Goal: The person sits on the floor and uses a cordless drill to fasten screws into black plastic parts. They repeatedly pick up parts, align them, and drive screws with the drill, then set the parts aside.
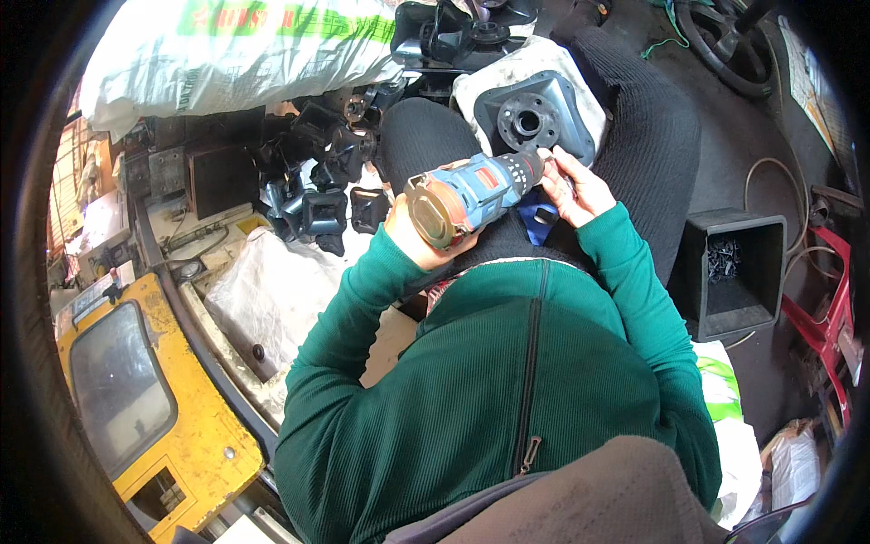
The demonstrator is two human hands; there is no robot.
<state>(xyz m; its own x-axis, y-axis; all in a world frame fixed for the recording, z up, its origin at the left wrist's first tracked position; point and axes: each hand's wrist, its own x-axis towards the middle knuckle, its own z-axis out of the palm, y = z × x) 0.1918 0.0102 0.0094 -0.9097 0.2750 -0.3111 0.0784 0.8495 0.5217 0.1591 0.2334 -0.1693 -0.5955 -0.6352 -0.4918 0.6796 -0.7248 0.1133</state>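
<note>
A blue cordless drill (475, 192) lies across my lap, its chuck end pointing up and to the right. My left hand (412, 238) is wrapped round the drill's rear and grip, most of its fingers hidden under the body. At the chuck end my right hand (580, 189) is pinched closed; whether it grips the bit, a screw or something else is too small to tell. Just beyond the chuck, a dark square-flanged part (497, 107) with a round holed hub (528, 121) rests on a white bundle (587, 89) between my knees. The drill's blue battery (538, 223) shows below the chuck.
Dark moulded parts (323, 213) are piled to my left, with more beyond my knees (444, 32). A grey bin (736, 313) of small screws stands at right, near a red frame (820, 308). A yellow machine panel (195, 435) is at lower left; a white sack (245, 77) lies far left.
</note>
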